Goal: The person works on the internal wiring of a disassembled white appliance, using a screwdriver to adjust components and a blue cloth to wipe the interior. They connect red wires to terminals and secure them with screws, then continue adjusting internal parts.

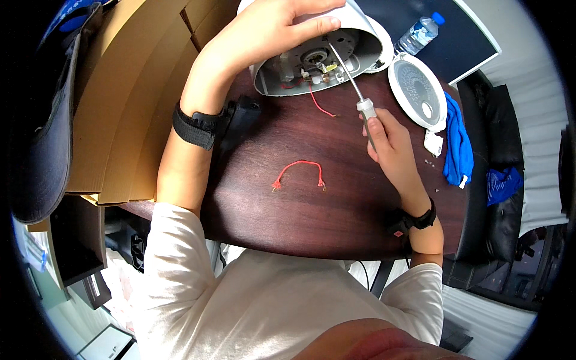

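Note:
My left hand (285,24) grips the upper rim of a white appliance housing (375,45), which lies on its side with its inner parts (315,60) exposed and a red wire trailing out. My right hand (387,141) is closed round the handle of a screwdriver (366,108), whose shaft reaches into the housing; I cannot tell whether its tip touches anything. A loose red wire (298,164) with metal ends lies in an arch on the dark wooden table (330,222), below the housing. A white oval lid (414,87) rests to the right of the housing.
Tall cardboard (114,102) stands along the left. A water bottle (417,36) stands at the back right before a dark panel. A blue cloth (457,147), a small white piece (433,143) and several small bits lie at the table's right edge, beside a black seat (504,126).

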Demonstrator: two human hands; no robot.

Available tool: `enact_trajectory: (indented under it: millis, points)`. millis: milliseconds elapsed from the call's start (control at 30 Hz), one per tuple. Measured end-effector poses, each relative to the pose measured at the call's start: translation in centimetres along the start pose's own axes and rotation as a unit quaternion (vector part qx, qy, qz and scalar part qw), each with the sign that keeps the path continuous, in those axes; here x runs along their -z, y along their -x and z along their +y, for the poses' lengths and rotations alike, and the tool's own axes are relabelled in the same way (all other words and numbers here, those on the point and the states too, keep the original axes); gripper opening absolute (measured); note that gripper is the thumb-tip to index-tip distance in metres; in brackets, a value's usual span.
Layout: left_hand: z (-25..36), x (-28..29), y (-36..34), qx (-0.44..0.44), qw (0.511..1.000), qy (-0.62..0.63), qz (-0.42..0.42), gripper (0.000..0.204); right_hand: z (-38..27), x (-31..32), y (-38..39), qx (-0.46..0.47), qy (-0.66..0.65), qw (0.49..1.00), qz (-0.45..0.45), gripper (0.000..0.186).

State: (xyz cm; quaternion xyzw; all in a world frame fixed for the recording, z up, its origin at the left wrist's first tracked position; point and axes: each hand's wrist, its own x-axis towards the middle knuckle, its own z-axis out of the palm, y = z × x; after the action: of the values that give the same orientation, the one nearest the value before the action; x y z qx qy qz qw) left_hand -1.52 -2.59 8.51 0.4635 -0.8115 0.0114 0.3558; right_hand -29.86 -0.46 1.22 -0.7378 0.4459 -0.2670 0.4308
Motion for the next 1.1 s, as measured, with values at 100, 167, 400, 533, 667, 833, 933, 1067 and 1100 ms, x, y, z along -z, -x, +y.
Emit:
enact_trajectory:
  millis: [100,167,400,533,667,833,933,1067,1100]
  points:
    - [-0.2,-0.3,-0.1,0.001,1.000,-0.024,-0.001,0.047,-0.3,-0.2,0.1,0.155,0.191,0.965,0.095,0.022]
    - [-0.3,-0.3,-0.1,0.002,0.999,-0.038,-0.001,0.046,-0.5,0.1,0.0,0.159,0.194,0.963,0.099,0.022]
    - [-0.2,-0.2,-0.1,-0.003,1.000,-0.022,0.008,0.047,-0.7,0.5,0.0,0.186,0.183,0.961,0.091,0.024]
    - [-0.3,0.0,0.1,0.013,1.000,-0.006,0.004,0.050,-0.9,0.6,0.0,-0.108,-0.328,0.936,-0.073,0.041]
    - [0.1,0.1,-0.1,0.027,0.999,-0.027,-0.026,0.057,-0.4,0.2,0.1,-0.120,-0.407,0.901,-0.092,0.039]
    - [-0.9,-0.1,0.1,-0.031,0.999,-0.042,-0.013,0.066,0.9,-0.4,-0.5,-0.042,-0.257,0.964,-0.054,0.032]
    - [-0.6,0.1,0.0,-0.025,0.999,-0.035,-0.025,0.070,3.7,-1.3,-1.4,0.035,-0.158,0.987,-0.014,0.025]
    - [0.0,0.2,0.0,-0.013,0.999,-0.022,-0.031,0.071,4.6,-2.1,-2.3,0.033,-0.216,0.976,-0.011,0.023]
    - [0.3,0.4,0.0,-0.010,0.999,-0.022,-0.032,0.071,5.0,-2.2,-2.5,0.033,-0.222,0.974,-0.016,0.023]
